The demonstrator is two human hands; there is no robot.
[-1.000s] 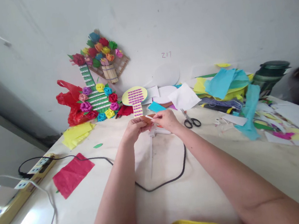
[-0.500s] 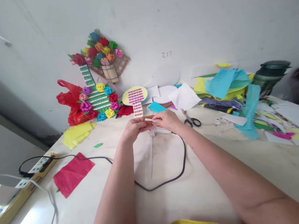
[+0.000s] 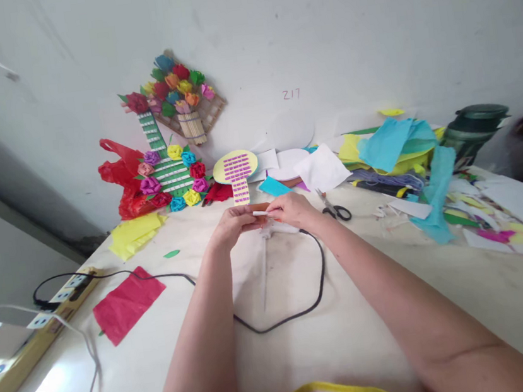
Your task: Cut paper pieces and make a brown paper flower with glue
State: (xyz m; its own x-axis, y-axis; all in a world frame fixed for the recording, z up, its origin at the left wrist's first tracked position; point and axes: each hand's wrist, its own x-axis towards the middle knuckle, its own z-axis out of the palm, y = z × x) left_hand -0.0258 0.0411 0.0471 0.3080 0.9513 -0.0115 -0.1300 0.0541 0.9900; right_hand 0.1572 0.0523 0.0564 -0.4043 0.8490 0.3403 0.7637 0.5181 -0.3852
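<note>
My left hand (image 3: 235, 223) is closed on an orange-brown piece (image 3: 260, 207) near the middle of the table. From the right, my right hand (image 3: 293, 209) pinches a small white strip (image 3: 260, 213), which lies along the front of that piece. Just below both hands lies a white glue gun (image 3: 280, 227), partly hidden, with a clear glue stick (image 3: 264, 272) pointing toward me and a black cable (image 3: 323, 277) looping around. Behind the hands a yellow paddle shape with purple strips (image 3: 238, 168) leans near the wall. Black-handled scissors (image 3: 336, 211) rest right of my right hand.
Paper-flower decorations (image 3: 175, 175) and a red bag (image 3: 122, 168) stand at the back left. Red paper (image 3: 129, 305) and a power strip (image 3: 43, 321) lie left. Coloured paper (image 3: 396, 144), scraps (image 3: 506, 210) and a dark green flask (image 3: 479, 134) occupy the right. Part of a person shows at the far right.
The white strip between my hands has tilted slightly to lie nearly level. Both hands have stayed almost in place.
</note>
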